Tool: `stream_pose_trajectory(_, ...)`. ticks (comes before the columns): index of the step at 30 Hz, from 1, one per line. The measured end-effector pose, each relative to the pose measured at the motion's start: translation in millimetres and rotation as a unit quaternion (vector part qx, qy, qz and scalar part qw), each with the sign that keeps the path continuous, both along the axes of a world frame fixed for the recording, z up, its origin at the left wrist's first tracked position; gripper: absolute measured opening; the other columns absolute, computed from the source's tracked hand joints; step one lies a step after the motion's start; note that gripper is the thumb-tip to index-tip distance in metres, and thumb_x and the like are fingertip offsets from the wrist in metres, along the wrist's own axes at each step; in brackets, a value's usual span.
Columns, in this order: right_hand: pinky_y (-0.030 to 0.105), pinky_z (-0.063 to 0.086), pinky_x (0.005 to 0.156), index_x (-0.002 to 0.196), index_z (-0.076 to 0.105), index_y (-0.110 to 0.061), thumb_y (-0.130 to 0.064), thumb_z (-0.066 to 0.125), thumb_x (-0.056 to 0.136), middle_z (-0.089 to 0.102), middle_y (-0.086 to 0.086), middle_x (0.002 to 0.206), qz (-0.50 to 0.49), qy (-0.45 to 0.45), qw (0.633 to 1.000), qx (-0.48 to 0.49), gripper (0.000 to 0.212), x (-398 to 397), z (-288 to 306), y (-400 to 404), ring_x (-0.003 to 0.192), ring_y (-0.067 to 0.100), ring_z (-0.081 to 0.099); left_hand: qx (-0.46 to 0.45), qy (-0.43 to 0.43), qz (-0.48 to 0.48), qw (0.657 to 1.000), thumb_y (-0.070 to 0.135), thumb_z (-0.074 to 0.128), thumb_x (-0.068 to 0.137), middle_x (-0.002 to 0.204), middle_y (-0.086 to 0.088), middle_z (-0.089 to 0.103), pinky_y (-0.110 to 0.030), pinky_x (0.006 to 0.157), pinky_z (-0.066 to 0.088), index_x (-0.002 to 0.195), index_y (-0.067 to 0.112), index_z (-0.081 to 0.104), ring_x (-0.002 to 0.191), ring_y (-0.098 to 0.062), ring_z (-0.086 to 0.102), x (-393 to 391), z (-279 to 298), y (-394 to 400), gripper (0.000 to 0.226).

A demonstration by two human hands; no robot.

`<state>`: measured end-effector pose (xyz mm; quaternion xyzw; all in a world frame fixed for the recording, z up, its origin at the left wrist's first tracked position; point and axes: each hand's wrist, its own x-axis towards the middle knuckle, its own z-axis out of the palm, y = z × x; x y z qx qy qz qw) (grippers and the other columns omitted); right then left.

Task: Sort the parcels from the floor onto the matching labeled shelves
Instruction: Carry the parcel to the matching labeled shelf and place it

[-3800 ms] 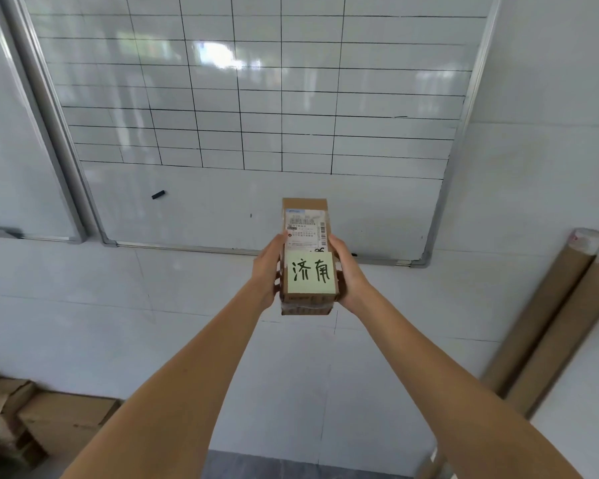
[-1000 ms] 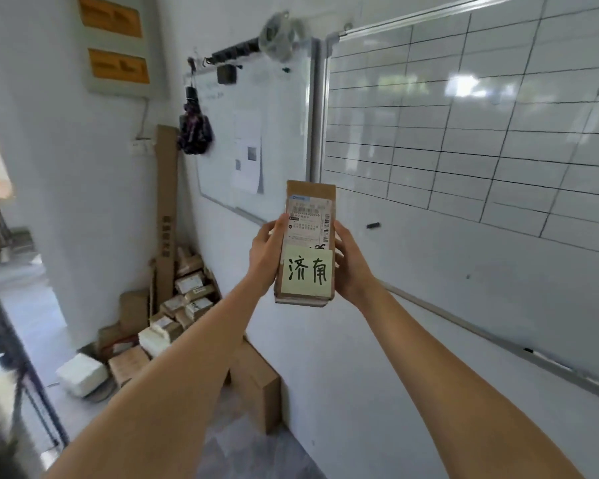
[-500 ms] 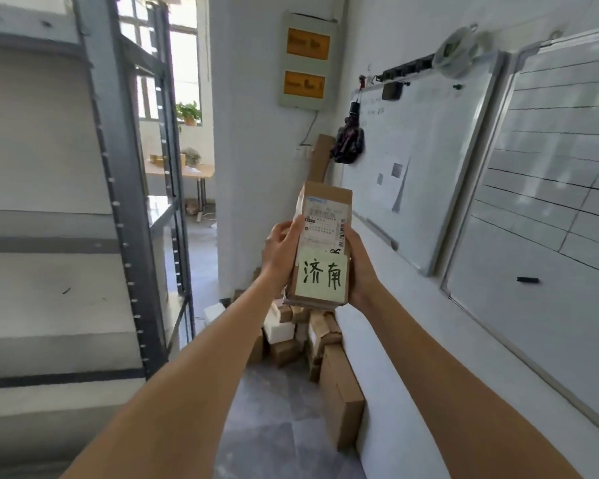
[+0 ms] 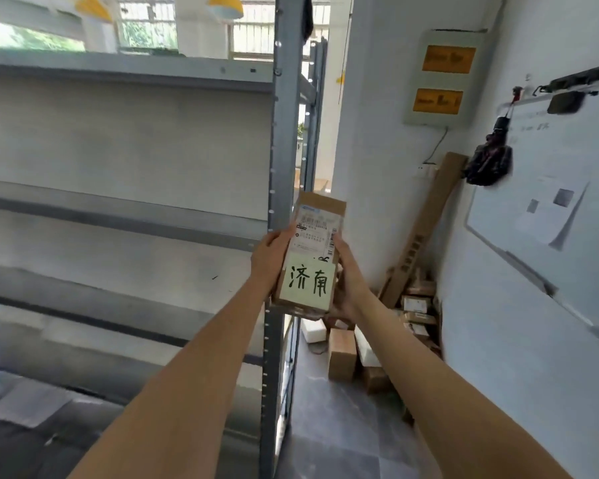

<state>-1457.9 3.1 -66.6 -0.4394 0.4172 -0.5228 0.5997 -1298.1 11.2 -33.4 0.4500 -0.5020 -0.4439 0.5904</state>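
Observation:
I hold a narrow brown cardboard parcel (image 4: 320, 216) upright at chest height, in front of the shelf's right post. It carries a white shipping label and a pale yellow sticky note (image 4: 306, 281) with two handwritten black characters. My left hand (image 4: 269, 257) grips its left edge and my right hand (image 4: 347, 285) grips its right edge and back. The grey metal shelf unit (image 4: 125, 216) fills the left half of the view, its boards bare. More parcels (image 4: 341, 354) lie in a pile on the floor by the right wall.
The shelf's upright post (image 4: 281, 140) stands just behind the parcel. A tall flat carton (image 4: 426, 223) leans in the corner. A whiteboard (image 4: 547, 216) hangs on the right wall, with a dark bag (image 4: 488, 164) on a hook. Grey tiled floor (image 4: 339, 426) runs between shelf and wall.
The view has swung left from the whiteboard wall to the shelf unit. Both hands have kept the parcel held out in front the whole time.

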Motion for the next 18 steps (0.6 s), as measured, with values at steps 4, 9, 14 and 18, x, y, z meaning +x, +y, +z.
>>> stream_pose_trajectory(4,0.053,0.057,0.101,0.139,0.059,-0.02,-0.073,0.057,0.088,0.07,0.017,0.13,0.046,-0.006,0.998,-0.043,0.073,54.7,6.2,-3.3,0.117,0.037,0.07,-0.014,0.011,0.052,0.998,0.055,0.062,0.089,0.092,-0.007,0.077,-0.035,0.071,0.062,0.115,0.016,0.066,0.084,-0.026,0.076,55.1,-5.9,-1.4,0.047)
stream_pose_trajectory(9,0.058,0.053,0.106,0.138,0.063,-0.019,-0.073,0.062,0.084,0.07,0.021,0.131,0.093,0.003,0.995,-0.046,0.077,134.6,5.7,-16.0,0.12,0.041,0.068,-0.01,0.029,0.149,0.988,0.052,0.062,0.09,0.093,-0.008,0.076,-0.038,0.074,0.062,0.113,0.009,0.067,0.08,-0.024,0.075,125.7,-13.4,5.0,0.049)
stream_pose_trajectory(14,0.06,0.051,0.107,0.132,0.069,-0.017,-0.079,0.082,0.056,0.072,0.02,0.128,0.139,-0.022,0.99,-0.002,0.099,211.9,-4.1,-26.3,0.122,0.042,0.067,0.004,0.025,0.234,0.972,0.058,0.063,0.086,0.094,-0.005,0.077,-0.043,0.077,0.063,0.115,0.015,0.067,0.083,-0.024,0.075,188.4,-20.1,25.1,0.052)
stream_pose_trajectory(18,0.06,0.054,0.102,0.131,0.069,-0.017,-0.073,0.09,0.045,0.072,0.021,0.127,0.171,-0.059,0.983,0.03,0.105,273.7,-13.0,-25.2,0.119,0.044,0.068,0.014,-0.012,0.296,0.955,0.06,0.059,0.089,0.097,-0.004,0.076,-0.038,0.077,0.062,0.118,0.017,0.064,0.085,-0.021,0.075,238.4,-23.6,48.5,0.052)
